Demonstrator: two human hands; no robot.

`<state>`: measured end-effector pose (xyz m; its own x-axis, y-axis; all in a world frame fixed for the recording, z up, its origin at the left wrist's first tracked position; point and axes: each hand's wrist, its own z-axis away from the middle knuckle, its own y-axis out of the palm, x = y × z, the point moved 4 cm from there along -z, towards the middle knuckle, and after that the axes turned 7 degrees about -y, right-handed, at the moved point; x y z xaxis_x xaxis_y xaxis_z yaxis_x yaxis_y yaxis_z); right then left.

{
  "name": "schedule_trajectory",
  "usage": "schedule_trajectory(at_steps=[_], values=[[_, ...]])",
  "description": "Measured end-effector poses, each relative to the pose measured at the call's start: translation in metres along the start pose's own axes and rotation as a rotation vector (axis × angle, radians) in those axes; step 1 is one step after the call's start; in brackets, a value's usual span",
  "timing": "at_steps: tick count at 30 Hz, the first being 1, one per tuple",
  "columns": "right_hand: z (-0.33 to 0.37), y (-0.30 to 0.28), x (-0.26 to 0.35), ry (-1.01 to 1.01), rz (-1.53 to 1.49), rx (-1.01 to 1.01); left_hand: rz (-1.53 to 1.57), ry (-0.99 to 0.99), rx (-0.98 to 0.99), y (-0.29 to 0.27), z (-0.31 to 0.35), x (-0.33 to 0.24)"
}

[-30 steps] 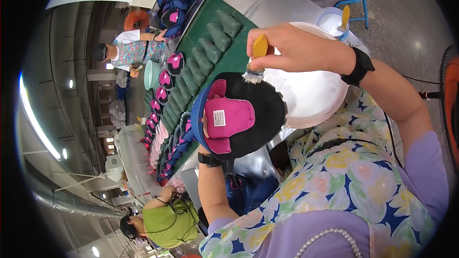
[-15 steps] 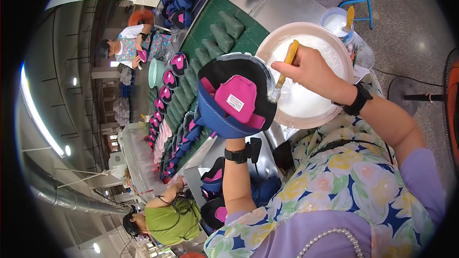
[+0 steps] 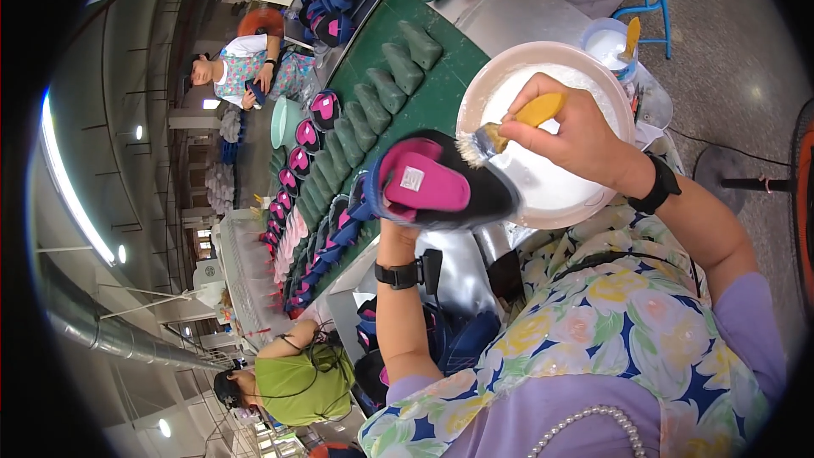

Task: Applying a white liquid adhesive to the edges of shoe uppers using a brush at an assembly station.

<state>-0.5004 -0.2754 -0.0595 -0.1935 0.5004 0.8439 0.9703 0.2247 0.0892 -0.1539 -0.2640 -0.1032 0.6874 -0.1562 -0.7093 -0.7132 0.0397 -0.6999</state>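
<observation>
A navy and black shoe upper (image 3: 490, 195) with a bright pink inner piece rests on my left hand (image 3: 400, 233), which grips it from below. Most of those fingers are hidden behind the upper. Pinched in my right hand (image 3: 568, 131) is a paintbrush (image 3: 539, 110) with a yellow handle. Its pale bristles are at the black upper edge of the shoe upper; I cannot tell whether they touch. Beneath the brush and my right hand is a wide pale pink basin (image 3: 623, 110) of white liquid.
Green shoe lasts (image 3: 373, 108) stand in rows on the green tabletop (image 3: 454, 55), beside pink and navy uppers (image 3: 298, 161). A small tub (image 3: 609, 47) with another brush stands beyond the basin. A fan (image 3: 801, 195) is at right. Other people work at far left, lower left and top.
The shoe upper has turned and tilted, its black end now pointing right toward the basin. My right hand has shifted right, with the brush angled differently and its bristles higher and farther left.
</observation>
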Motion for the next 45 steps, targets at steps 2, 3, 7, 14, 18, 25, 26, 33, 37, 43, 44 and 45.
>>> schedule_trajectory(at_steps=[2,3,7,14,18,25,26,33,37,43,44,45], values=[[0.001,0.004,-0.002,-0.065,-0.046,0.027,0.002,0.01,0.01,0.025,0.018,-0.005],[-0.001,0.014,0.01,-0.313,-0.044,0.074,0.001,0.014,0.011,0.035,0.017,-0.006],[0.002,0.045,0.036,-0.824,0.059,0.245,0.003,0.021,0.025,0.072,0.049,-0.009],[-0.011,0.03,-0.009,-0.509,0.336,0.344,0.011,0.026,0.009,0.086,0.057,-0.007],[-0.013,0.017,-0.027,-0.136,0.28,0.389,0.02,0.012,-0.004,0.083,0.042,0.0],[-0.003,-0.021,-0.05,0.045,0.396,0.295,0.036,-0.016,-0.032,0.021,0.057,0.011],[0.001,-0.024,-0.055,-0.105,0.507,0.296,0.038,-0.016,-0.029,0.016,0.056,0.012],[-0.004,-0.024,-0.037,-0.07,0.383,0.232,0.045,-0.037,-0.023,0.006,0.05,0.019],[-0.021,-0.008,-0.012,-0.241,0.088,0.083,0.062,-0.018,0.009,0.024,0.055,0.014],[-0.005,-0.022,-0.027,-0.02,0.278,0.46,0.072,-0.027,0.001,0.027,0.059,0.019],[-0.004,-0.022,-0.026,-0.018,0.274,0.465,0.074,-0.036,-0.003,0.023,0.069,0.019],[-0.007,-0.024,-0.02,-0.095,0.216,0.322,0.075,-0.045,-0.006,0.018,0.061,0.025]])
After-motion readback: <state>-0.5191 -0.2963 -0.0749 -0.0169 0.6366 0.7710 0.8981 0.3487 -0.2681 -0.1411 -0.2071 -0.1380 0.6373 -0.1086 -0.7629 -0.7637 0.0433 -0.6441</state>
